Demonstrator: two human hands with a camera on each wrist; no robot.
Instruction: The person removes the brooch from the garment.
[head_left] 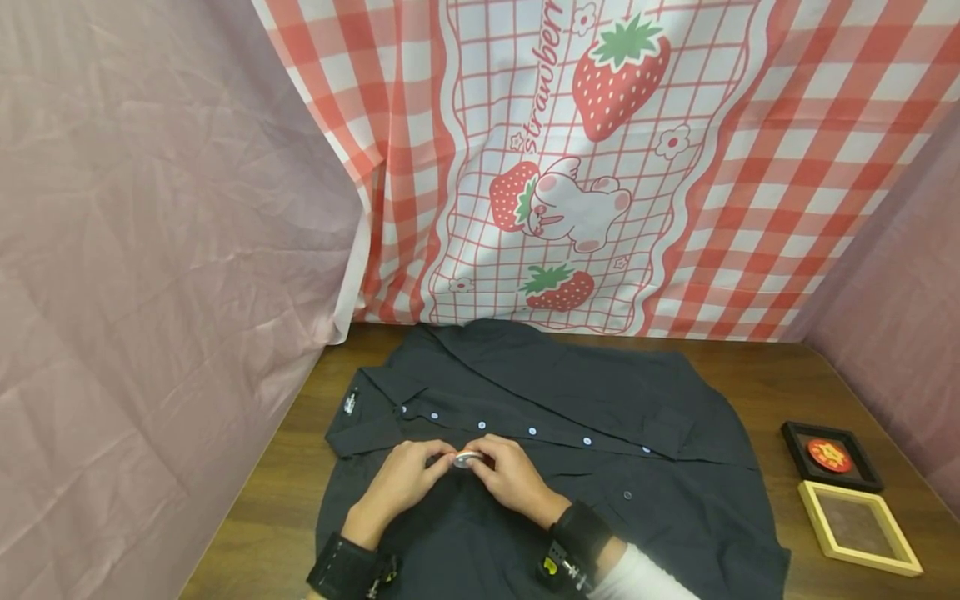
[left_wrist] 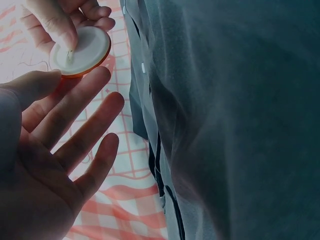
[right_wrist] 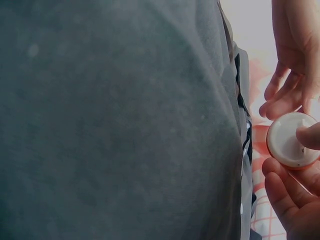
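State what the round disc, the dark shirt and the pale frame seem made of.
Round disc: plastic or metal, hard to say; its white back looks smooth, with an orange rim.
Dark shirt: woven cloth, matte, judging by its soft creases; fibre unclear.
Pale frame: perhaps wood, light yellow; no grain shows clearly.

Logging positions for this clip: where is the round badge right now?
In the head view, the badge is at the lower middle, held between the left hand and right hand, over the dark shirt.

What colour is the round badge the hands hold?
The badge shows white with an orange rim, clearest in the left wrist view.
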